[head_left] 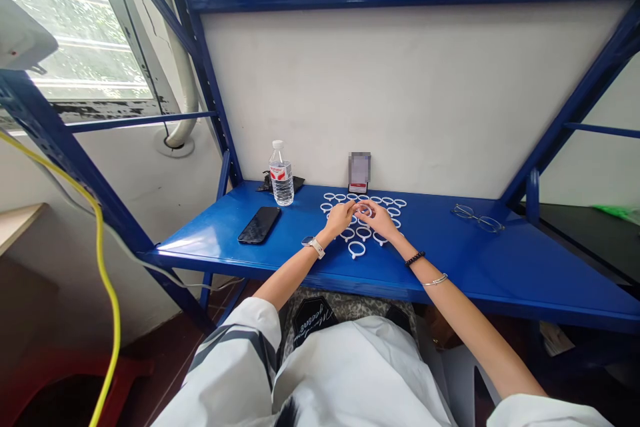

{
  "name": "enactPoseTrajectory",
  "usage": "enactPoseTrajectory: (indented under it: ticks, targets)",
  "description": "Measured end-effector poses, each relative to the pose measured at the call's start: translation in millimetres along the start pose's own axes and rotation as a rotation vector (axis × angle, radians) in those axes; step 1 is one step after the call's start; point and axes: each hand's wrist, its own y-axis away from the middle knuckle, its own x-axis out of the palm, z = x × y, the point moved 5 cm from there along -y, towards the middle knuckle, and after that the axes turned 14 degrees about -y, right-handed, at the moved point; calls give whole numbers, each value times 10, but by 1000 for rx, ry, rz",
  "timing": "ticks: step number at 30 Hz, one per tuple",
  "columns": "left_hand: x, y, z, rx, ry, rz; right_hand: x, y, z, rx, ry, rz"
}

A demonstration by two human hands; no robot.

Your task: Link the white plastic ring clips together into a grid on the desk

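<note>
Both hands meet over the middle of a group of small white rings on the blue tabletop. My left hand (pixel 341 218) has its fingertips closed at the left side of one white ring (pixel 364 209). On the same ring's right side, the curled fingers of my right hand (pixel 379 217) pinch it. Several more white rings with small tabs lie flat around the hands, such as a white ring (pixel 357 250) nearest the front edge and a white ring (pixel 400 203) at the back right. My forearms and fingers hide some of them.
A water bottle (pixel 281 175) stands at the back left, with a black phone (pixel 260 225) lying in front of it. Behind the rings a small card stand (pixel 359 172) leans by the wall. Eyeglasses (pixel 477 217) rest on the right. Blue metal posts (pixel 575 107) frame the table (pixel 440 260).
</note>
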Motion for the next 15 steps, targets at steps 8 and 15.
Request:
enactPoseTrajectory:
  ticks: [8,15]
  targets:
    - [6,10,-18,-8,42,0,-8,-7,18,-21,-40,-34]
    - [20,16,-25,12,101,11,-13,-3,37,-28,-29,-22]
